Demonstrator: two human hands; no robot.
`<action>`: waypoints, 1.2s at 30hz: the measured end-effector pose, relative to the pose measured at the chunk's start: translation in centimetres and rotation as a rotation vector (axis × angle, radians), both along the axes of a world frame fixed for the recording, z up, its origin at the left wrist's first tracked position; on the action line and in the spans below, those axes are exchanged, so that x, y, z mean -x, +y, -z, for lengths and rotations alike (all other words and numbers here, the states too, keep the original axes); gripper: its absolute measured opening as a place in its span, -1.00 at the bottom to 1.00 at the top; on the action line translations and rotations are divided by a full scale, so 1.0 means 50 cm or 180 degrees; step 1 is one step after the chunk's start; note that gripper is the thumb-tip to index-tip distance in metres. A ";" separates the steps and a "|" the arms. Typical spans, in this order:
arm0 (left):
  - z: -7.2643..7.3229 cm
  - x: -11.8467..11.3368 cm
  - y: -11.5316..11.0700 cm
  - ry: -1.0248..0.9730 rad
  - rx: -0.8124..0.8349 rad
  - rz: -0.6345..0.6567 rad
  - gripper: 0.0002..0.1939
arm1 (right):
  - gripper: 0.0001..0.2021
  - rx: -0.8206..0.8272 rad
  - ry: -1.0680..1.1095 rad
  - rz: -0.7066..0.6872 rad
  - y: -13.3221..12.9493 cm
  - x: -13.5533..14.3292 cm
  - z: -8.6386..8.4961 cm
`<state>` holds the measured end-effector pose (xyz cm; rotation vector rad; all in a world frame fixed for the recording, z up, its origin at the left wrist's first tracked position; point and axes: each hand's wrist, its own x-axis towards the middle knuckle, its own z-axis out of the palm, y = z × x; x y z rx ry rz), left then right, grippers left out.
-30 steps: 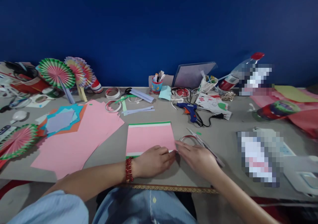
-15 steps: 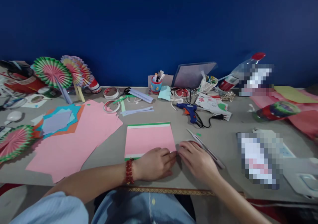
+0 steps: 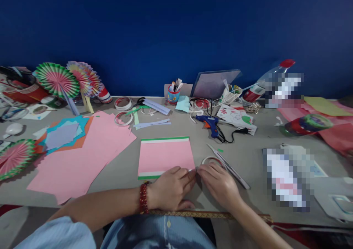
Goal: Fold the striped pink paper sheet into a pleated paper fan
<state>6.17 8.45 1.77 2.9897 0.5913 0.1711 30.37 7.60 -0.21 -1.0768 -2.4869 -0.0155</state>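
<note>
A pink paper sheet (image 3: 165, 157) lies flat in front of me, with green and white strips along its top and bottom edges. My left hand (image 3: 172, 188), wearing a red bead bracelet (image 3: 143, 197), lies over the sheet's lower right corner, its fingers curled and pressed together on the edge. Just beside that corner my right hand (image 3: 219, 182) is closed in a pinch, its fingertips almost meeting the left ones. What it pinches is too small to make out. A tape roll (image 3: 211, 158) lies partly hidden behind my right hand, next to a slim white cutter (image 3: 231, 170).
Larger pink sheets (image 3: 68, 171) and paper fans (image 3: 57, 79) occupy the left. Toward the back are purple strips (image 3: 157, 106), tape rolls (image 3: 123, 118), a pen cup (image 3: 173, 94) and a blue glue gun (image 3: 211, 124). A plastic bottle (image 3: 255, 91) leans at the back right.
The left hand has shifted slightly down, showing more of the sheet's lower green and white strips. The right hand has moved slightly down too, uncovering more of the tape roll.
</note>
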 end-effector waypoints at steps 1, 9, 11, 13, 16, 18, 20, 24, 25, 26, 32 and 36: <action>-0.001 0.000 -0.001 0.0000 0.0001 -0.0003 -0.24 | -0.72 -0.0022 -0.0026 -0.0003 0.000 -0.002 0.003; -0.001 -0.001 -0.008 0.0010 -0.0017 -0.0063 -0.14 | -0.70 -0.0117 -0.0030 -0.0039 -0.004 -0.008 0.016; 0.000 0.000 -0.009 -0.0003 -0.0018 -0.0052 -0.13 | -0.70 -0.0102 -0.0016 -0.0039 -0.004 -0.009 0.014; 0.004 0.000 -0.009 -0.0018 -0.0027 -0.0053 -0.13 | -0.71 -0.0086 -0.0013 -0.0045 -0.003 -0.009 0.011; 0.008 -0.001 -0.010 -0.0023 -0.0031 -0.0052 -0.12 | -0.72 -0.0072 0.0052 -0.0066 -0.002 -0.008 0.004; 0.009 -0.001 -0.010 -0.0007 -0.0023 -0.0046 -0.12 | -0.72 0.0024 0.0151 -0.0042 -0.001 -0.007 0.000; 0.007 0.000 -0.010 0.0011 -0.0016 -0.0056 -0.12 | -0.73 0.0161 0.0291 0.0044 -0.001 -0.005 -0.003; 0.003 0.002 -0.011 0.0014 -0.0039 -0.0065 -0.13 | -0.75 0.0300 0.0500 0.0137 -0.004 -0.003 -0.003; 0.003 0.003 -0.011 0.0002 -0.0054 -0.0063 -0.13 | -0.75 0.0313 0.0509 0.0125 -0.004 -0.003 -0.003; 0.004 0.003 -0.011 -0.0010 -0.0069 -0.0066 -0.13 | -0.75 0.0328 0.0507 0.0118 -0.005 -0.003 -0.002; 0.007 0.003 -0.012 -0.0026 -0.0065 -0.0091 -0.10 | -0.78 0.0443 0.0554 0.0146 -0.006 -0.007 -0.004; 0.005 0.006 -0.013 -0.0027 -0.0016 -0.0068 -0.09 | -0.80 0.0538 0.0643 0.0223 -0.006 -0.007 -0.008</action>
